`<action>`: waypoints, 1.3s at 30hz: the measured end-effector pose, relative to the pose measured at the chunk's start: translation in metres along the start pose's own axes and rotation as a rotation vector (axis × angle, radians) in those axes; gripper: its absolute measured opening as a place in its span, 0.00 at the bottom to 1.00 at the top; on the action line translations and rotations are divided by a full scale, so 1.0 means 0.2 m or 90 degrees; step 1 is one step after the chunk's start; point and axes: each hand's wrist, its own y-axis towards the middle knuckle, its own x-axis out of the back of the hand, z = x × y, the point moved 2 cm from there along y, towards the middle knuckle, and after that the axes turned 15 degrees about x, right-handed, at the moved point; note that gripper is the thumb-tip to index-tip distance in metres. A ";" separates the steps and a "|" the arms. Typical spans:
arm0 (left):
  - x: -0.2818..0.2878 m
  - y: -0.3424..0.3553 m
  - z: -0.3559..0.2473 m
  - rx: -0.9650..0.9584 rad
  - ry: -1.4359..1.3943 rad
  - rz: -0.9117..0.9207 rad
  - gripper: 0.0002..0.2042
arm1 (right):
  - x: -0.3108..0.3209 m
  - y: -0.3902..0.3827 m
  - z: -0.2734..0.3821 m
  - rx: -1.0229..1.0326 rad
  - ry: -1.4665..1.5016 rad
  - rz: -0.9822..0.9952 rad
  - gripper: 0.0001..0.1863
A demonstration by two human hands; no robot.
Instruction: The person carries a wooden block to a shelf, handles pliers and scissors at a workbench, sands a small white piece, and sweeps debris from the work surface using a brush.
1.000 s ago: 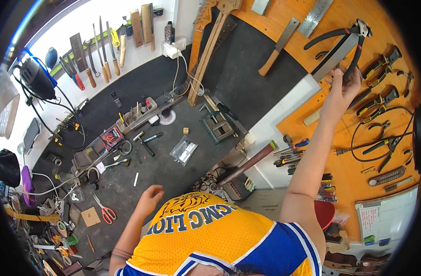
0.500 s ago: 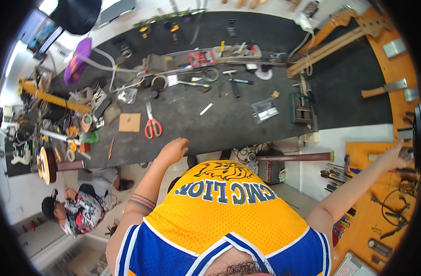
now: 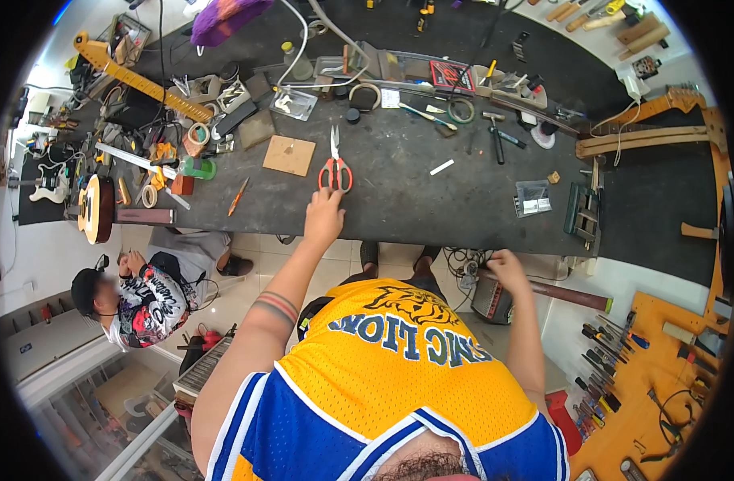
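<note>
My left hand [image 3: 324, 218] is over the bench's near edge, fingers stretched forward to the orange handles of a pair of scissors [image 3: 335, 170]. The fingertips meet or overlap the near end of the handles; I cannot tell if they press on them. The scissors lie with their blades pointing away from me. My right hand [image 3: 508, 271] is just off the front edge of the bench, its fingers curled closed. Whatever it may hold is hidden. Left of the scissors lies a flat brown square board [image 3: 289, 155], and to their right a small white strip [image 3: 442, 167].
The dark bench [image 3: 399, 210] carries a hammer [image 3: 495, 138], a tape roll [image 3: 461, 111], a clear packet [image 3: 533, 198] and a green vise [image 3: 582, 210]. Guitar necks [image 3: 647, 144] lie at right. An orange tool board [image 3: 623, 385] hangs nearby. A seated person [image 3: 154, 297] is at left.
My right hand has come back from the tool wall at far right to the bench's front edge, now closed. My left hand has moved to the scissors' handles. The view has swung left.
</note>
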 end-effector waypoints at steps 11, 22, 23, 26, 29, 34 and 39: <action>-0.13 0.09 0.07 -0.065 0.030 -0.113 0.23 | -0.23 0.93 0.97 0.472 -0.321 -0.293 0.19; -0.23 0.07 0.15 0.021 -0.008 -0.170 0.27 | -0.21 1.54 1.18 0.482 -0.431 -0.251 0.18; -0.24 0.08 0.14 0.037 -0.012 -0.188 0.28 | -0.22 1.55 1.19 0.478 -0.432 -0.272 0.17; -0.27 0.12 0.11 0.080 -0.011 -0.203 0.30 | -0.20 1.60 1.19 0.465 -0.447 -0.283 0.14; -0.29 0.16 0.08 0.068 0.061 -0.199 0.29 | -0.14 1.63 1.18 0.493 -0.406 -0.301 0.09; -0.26 0.12 0.10 0.096 0.078 -0.201 0.29 | 0.16 1.46 1.16 0.518 -0.362 -0.359 0.09; -0.26 0.15 0.05 0.104 0.088 -0.189 0.29 | 0.82 1.52 1.20 0.596 -0.648 -0.539 0.13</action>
